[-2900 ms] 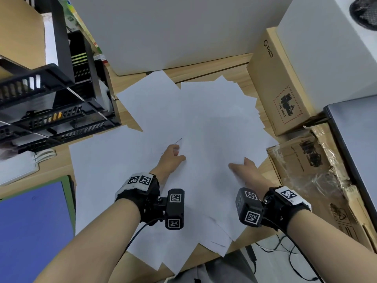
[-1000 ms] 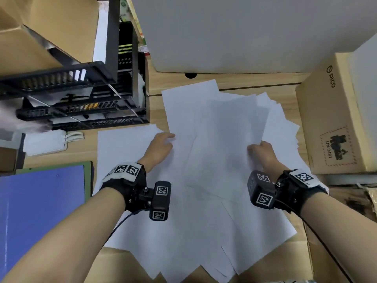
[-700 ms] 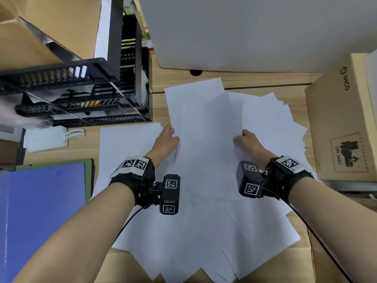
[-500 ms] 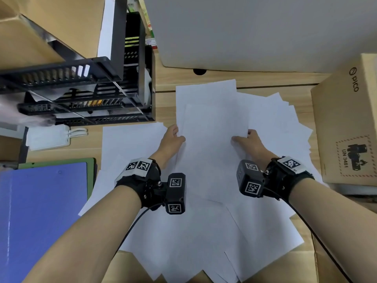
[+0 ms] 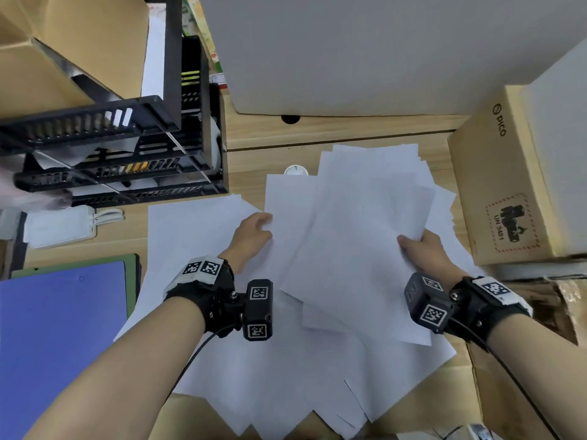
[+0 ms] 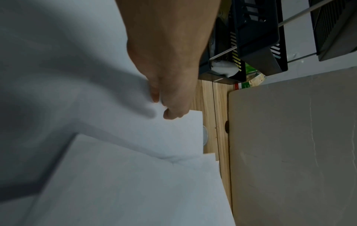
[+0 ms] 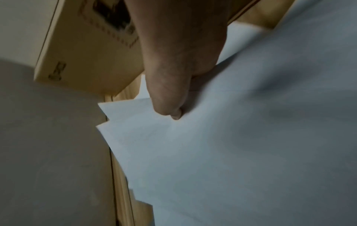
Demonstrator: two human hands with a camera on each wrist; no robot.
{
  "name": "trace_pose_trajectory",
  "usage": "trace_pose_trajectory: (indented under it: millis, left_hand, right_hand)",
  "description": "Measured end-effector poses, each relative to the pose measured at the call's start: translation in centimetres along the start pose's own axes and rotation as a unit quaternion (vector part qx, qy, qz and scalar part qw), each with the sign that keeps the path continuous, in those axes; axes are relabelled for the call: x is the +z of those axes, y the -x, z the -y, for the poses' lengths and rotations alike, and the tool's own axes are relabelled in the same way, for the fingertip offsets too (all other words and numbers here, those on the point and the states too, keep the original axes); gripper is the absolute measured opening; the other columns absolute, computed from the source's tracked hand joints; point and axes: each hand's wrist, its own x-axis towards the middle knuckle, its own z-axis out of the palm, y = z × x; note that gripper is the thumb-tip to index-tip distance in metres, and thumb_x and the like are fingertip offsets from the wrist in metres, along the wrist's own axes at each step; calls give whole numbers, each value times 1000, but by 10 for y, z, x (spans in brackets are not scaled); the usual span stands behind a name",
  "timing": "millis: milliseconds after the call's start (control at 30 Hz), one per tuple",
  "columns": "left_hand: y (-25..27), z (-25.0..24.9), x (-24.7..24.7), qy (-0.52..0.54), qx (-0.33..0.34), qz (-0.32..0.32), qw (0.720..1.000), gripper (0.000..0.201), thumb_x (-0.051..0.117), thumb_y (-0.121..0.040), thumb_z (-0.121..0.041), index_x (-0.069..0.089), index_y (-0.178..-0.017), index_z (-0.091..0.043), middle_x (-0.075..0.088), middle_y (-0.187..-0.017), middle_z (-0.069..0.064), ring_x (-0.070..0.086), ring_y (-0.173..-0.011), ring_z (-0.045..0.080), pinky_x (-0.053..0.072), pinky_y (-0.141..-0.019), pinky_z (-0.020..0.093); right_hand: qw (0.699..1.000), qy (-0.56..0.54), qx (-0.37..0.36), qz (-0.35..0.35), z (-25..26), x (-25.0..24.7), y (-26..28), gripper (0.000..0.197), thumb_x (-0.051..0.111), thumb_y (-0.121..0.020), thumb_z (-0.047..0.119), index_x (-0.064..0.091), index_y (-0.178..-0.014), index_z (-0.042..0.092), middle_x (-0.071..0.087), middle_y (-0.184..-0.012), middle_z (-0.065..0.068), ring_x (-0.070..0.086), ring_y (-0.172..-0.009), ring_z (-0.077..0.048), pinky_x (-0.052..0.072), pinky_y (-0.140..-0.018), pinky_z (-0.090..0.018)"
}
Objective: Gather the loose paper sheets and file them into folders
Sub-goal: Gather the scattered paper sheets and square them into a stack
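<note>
Loose white paper sheets (image 5: 286, 369) lie spread over the wooden desk (image 5: 349, 131). A gathered bundle of sheets (image 5: 355, 249) sits on top, tilted slightly to the right. My left hand (image 5: 254, 230) pinches the bundle's left edge; in the left wrist view the left hand (image 6: 164, 105) has its fingers curled on a sheet (image 6: 154, 152). My right hand (image 5: 419, 246) grips the right edge, thumb on top, as the right hand (image 7: 170, 107) shows against the sheets (image 7: 231, 152). A blue folder (image 5: 57, 338) lies at the lower left on a green folder (image 5: 131, 281).
A black stacked tray rack (image 5: 127, 147) stands at the back left, with a white adapter (image 5: 60, 227) in front of it. A brown cardboard box (image 5: 508, 201) borders the sheets on the right. A large grey box (image 5: 349, 58) closes the back. A round white grommet (image 5: 295, 170) shows in the desk.
My right hand has moved right to the bundle's right edge and my left hand has shifted slightly left. The top sheets now lie further right, uncovering the round grommet.
</note>
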Motion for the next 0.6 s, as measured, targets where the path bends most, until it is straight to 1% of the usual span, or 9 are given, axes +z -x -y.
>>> trace_pose_trajectory:
  millis: [67,133,200,267,300,367,500,533,600]
  left_hand:
    - [6,7,-3,-6,1,16,1000,44,53,-92,-3,55,-133,-19,56,-136,-2,49,-126,13,43,-98,29]
    - [16,9,-6,13,-6,40,999,35,57,-95,-15,58,-129,-20,59,-131,-1,54,-118,14,43,-90,25]
    - [31,7,-8,60,-8,81,995,30,59,-96,-34,59,-124,-24,62,-127,-2,59,-115,15,47,-94,28]
    - [50,2,-9,132,-6,132,982,29,60,-93,-45,59,-118,-30,66,-124,-4,63,-113,16,49,-99,33]
    - [59,0,-8,159,-2,157,975,28,59,-93,-46,58,-117,-32,68,-121,-6,66,-111,15,50,-98,33]
    - [75,-3,-8,163,24,195,967,32,61,-93,-41,57,-122,-30,71,-116,-8,68,-107,14,53,-90,29]
    - [89,8,-12,68,65,167,981,35,67,-92,-23,60,-126,-21,70,-118,-5,68,-105,14,53,-83,23]
    - [92,14,-15,59,63,152,985,33,65,-93,-25,61,-126,-20,69,-119,-5,67,-105,13,52,-83,23]
    - [100,29,-24,53,44,133,989,31,60,-96,-32,62,-124,-19,69,-117,-6,66,-102,9,49,-81,20]
  right_hand:
    - [1000,-15,9,-19,-13,-7,7,33,51,-96,7,54,-128,0,61,-119,-14,55,-93,-21,43,-70,-23]
    - [999,-29,4,-18,-20,-10,17,34,53,-97,9,53,-130,0,60,-120,-11,54,-98,-20,39,-80,-26]
    - [999,-39,-7,1,-22,-10,29,29,53,-98,10,54,-125,2,61,-109,-6,55,-94,-20,43,-74,-21]
    - [998,-45,-17,31,-20,-6,43,16,53,-98,10,56,-113,4,62,-89,-2,60,-78,-19,45,-52,-13]
    - [997,-45,-25,49,-18,-3,51,13,53,-98,9,56,-110,4,63,-84,-1,64,-69,-15,44,-46,-10]
    - [995,-48,-32,82,-16,5,62,19,56,-97,10,58,-114,3,68,-90,-2,69,-63,-6,48,-48,-12]
    - [989,-46,-11,141,-9,28,82,33,63,-93,15,59,-123,2,74,-96,-8,72,-74,-18,55,-56,-23]
    - [987,-37,-7,157,-5,35,89,37,64,-93,16,57,-125,0,74,-95,-6,72,-77,-20,54,-58,-21]
    - [983,-1,0,184,4,47,105,39,60,-95,19,49,-128,-1,68,-104,0,66,-92,-19,49,-64,-10]
